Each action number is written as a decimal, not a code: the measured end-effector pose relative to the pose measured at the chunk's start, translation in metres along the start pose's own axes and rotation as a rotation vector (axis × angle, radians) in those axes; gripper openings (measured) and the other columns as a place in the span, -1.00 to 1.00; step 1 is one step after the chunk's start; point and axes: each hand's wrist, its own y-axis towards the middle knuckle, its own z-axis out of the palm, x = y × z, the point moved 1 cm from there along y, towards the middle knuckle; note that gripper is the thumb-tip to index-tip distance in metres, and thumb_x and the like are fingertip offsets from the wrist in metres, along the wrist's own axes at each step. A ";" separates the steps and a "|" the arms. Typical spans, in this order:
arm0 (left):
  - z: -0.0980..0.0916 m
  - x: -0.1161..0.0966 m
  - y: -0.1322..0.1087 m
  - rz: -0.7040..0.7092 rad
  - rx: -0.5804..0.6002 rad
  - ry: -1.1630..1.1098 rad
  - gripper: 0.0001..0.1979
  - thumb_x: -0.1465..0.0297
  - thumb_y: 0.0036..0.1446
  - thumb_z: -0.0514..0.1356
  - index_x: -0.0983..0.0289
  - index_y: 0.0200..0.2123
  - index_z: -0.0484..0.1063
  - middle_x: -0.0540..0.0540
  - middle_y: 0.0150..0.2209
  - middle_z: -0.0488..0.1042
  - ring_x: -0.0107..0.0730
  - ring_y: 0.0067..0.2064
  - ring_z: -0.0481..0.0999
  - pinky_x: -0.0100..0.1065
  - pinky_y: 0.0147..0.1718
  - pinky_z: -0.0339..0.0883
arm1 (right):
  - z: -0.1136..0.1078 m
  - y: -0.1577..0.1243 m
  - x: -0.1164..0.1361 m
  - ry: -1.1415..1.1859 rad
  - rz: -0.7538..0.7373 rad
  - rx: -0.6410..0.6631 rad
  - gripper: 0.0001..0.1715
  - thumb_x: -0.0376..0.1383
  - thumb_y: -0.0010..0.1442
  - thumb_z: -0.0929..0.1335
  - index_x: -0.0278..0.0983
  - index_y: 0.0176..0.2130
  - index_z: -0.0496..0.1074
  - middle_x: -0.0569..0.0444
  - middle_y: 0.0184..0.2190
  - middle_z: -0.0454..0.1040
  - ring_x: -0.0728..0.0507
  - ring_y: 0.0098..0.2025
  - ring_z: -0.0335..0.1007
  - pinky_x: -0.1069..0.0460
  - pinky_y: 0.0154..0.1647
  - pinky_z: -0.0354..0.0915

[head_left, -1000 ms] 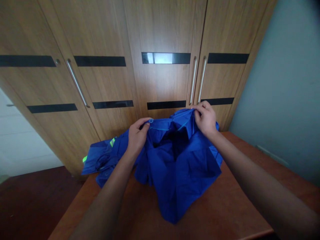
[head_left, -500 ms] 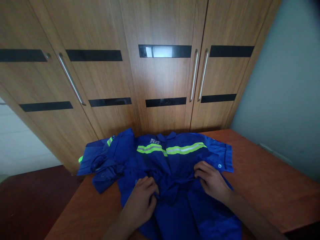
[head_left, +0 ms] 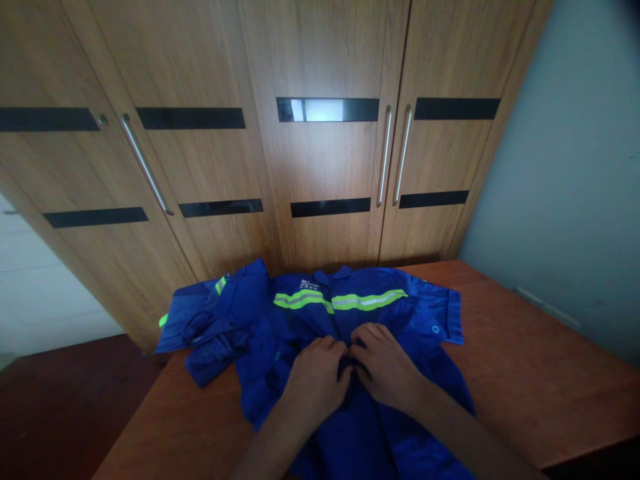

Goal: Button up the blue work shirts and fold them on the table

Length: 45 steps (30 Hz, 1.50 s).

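Observation:
A blue work jacket (head_left: 370,323) with yellow-green and silver reflective stripes lies spread on the wooden table, its collar toward the wardrobe. My left hand (head_left: 320,370) and my right hand (head_left: 383,363) meet over the middle of its front, below the stripe. Both sets of fingers are curled and closed on the jacket's cloth near the front opening. The exact edge or fastening between the fingertips is hidden. One sleeve with a button lies at the right, and more bunched blue cloth (head_left: 215,333) rests at the left.
A wooden wardrobe (head_left: 325,160) with black strips and metal handles stands right behind the reddish-brown table (head_left: 520,373). A pale wall (head_left: 560,200) borders the right side. Dark red floor (head_left: 65,400) shows beyond the table's left edge.
My right hand has moved left from the jacket's right side to the middle. My left hand has shifted right and slightly up, so the two now meet.

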 end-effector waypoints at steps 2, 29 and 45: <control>0.008 0.000 0.006 -0.041 0.031 0.053 -0.88 0.33 0.09 0.18 0.19 -0.27 0.41 0.10 -0.23 0.47 -0.16 -0.16 0.48 -0.22 -0.19 0.37 | 0.006 0.001 -0.006 -0.030 0.044 0.015 -0.79 -0.41 0.08 0.35 -0.23 -0.22 0.39 0.01 -0.19 0.38 -0.20 -0.08 0.22 -0.11 0.00 0.13; 0.041 0.020 0.011 0.007 -0.039 -0.256 -0.68 0.56 0.17 -0.03 0.20 -0.30 0.50 0.05 -0.26 0.47 -0.38 -0.24 0.51 -0.42 -0.23 0.31 | 0.027 0.017 -0.013 0.025 0.284 0.019 -0.72 -0.35 0.26 0.23 -0.17 -0.15 0.50 0.05 -0.23 0.58 -0.14 -0.14 0.47 0.01 -0.08 0.22; -0.002 0.074 0.012 -0.242 -0.505 -0.748 -0.76 0.41 0.07 0.02 0.24 -0.52 0.45 -0.05 -0.50 0.37 -0.44 -0.42 0.39 -0.45 -0.41 0.20 | -0.032 0.003 -0.098 -0.022 0.208 -0.442 -0.73 -0.35 0.18 0.25 -0.26 -0.23 0.53 -0.03 -0.25 0.45 -0.18 -0.13 0.35 -0.06 -0.04 0.29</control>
